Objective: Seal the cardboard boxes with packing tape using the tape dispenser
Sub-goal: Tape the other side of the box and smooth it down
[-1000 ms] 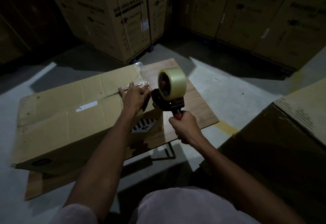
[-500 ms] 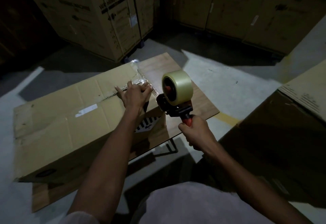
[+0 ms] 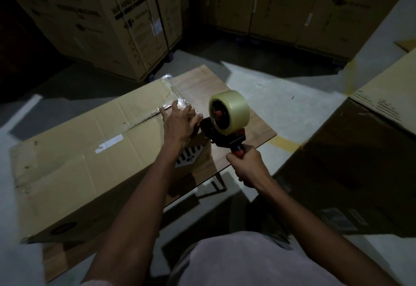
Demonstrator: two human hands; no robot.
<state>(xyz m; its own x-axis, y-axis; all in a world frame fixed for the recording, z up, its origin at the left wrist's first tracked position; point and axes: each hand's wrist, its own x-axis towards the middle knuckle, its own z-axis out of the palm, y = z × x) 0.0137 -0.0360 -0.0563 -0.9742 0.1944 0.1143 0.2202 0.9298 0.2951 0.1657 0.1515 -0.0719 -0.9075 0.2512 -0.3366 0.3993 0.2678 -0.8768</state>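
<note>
On the small wooden table [image 3: 254, 128], our left hand [image 3: 179, 123] pressed flat fingers onto clear tape at the long brown cardboard box's [image 3: 74, 157] end; our right hand [image 3: 247, 166] gripped the red tape dispenser [image 3: 225, 125] just beside it. Most of the seam looked untaped.

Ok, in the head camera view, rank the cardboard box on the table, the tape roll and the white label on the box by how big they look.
1. cardboard box, by far the largest.
2. tape roll.
3. white label, a thin strip, though the roll sits nearer the camera, so this gap is less sure.
</note>
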